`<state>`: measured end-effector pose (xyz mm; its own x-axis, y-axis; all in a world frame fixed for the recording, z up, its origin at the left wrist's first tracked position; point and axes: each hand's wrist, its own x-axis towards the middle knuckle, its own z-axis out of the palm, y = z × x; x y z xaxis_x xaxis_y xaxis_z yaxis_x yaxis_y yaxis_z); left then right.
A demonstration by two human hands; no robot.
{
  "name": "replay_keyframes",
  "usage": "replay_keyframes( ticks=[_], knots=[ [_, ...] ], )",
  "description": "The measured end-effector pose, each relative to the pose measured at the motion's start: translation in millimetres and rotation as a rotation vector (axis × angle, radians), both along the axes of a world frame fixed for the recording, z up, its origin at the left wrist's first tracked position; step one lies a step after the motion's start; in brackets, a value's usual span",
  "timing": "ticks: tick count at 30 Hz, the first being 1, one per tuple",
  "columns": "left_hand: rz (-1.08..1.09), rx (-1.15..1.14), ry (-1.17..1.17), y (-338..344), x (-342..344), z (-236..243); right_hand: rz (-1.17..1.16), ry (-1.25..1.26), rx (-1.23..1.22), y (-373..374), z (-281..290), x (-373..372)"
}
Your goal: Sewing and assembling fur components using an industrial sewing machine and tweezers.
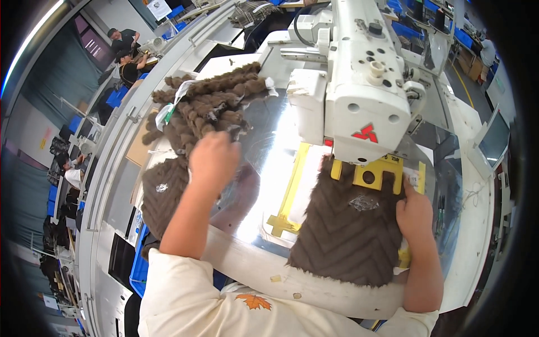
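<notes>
A brown fur panel with a chevron pile lies under the head of a white sewing machine. A yellow plate with cut-outs rests on its far end, and a small clear plastic piece sits on the fur. My right hand is at the panel's right edge, its index finger stretched out beside the plate. On the left, my closed left hand is over the near end of a pile of brown fur strips. Its fingertips are hidden, so what they hold cannot be made out.
Another brown fur piece lies left of my left forearm. Yellow tape marks the shiny machine bed. A blue bin stands below the table's left edge. Other people work far off at the upper left.
</notes>
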<state>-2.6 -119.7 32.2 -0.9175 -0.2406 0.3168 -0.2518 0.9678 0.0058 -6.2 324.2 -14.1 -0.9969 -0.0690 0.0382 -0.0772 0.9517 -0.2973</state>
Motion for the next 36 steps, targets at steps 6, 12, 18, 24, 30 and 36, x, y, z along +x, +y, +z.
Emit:
replay_keyframes(
  ticks=[6,12,18,24,30,36],
  knots=[
    [0.250,0.037,-0.055,-95.8,58.3,-29.6,0.033,0.015,0.073,-5.7,-3.1,-0.7],
    [0.021,0.782,0.235,-108.5,70.8,-52.3,0.003,0.026,0.090,-10.2,6.7,5.7],
    [-0.461,1.670,0.063,42.1,94.6,-1.8,0.201,0.030,-0.272,-33.2,57.4,39.5],
    [-0.827,1.641,-0.277,134.6,78.0,-17.0,0.675,-0.097,-0.524,-78.9,84.5,46.0],
    [-0.707,2.076,0.102,149.7,36.6,-40.9,0.545,0.015,-0.190,-46.9,100.0,44.1],
    [-0.530,2.102,0.065,135.3,12.6,-34.8,0.510,0.138,0.010,-2.1,118.1,38.4]
  ],
)
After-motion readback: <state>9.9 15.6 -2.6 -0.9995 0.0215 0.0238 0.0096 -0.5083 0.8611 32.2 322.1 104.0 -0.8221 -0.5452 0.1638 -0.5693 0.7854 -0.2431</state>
